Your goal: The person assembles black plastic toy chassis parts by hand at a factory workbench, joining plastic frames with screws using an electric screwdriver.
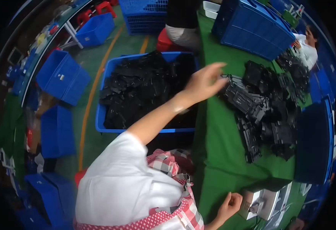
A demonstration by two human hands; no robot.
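1. The left hand (206,82) is showing blurred near the heaped black parts (248,103).
2. The left forearm (155,118) is hiding part of the blue bin (110,130).
3. The lower edge is cutting the right forearm (215,224).
4. The upper edge is cutting off a seated person (182,23).
5. Items (42,40) at upper left are appearing too small to tell.

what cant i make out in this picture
Head view: whether the left hand touches the black parts; its fingers are blurred.
Head view: the floor of the blue crate; heaped black pieces hide it.
Head view: the upper part of the seated co-worker; the top edge cuts it off.
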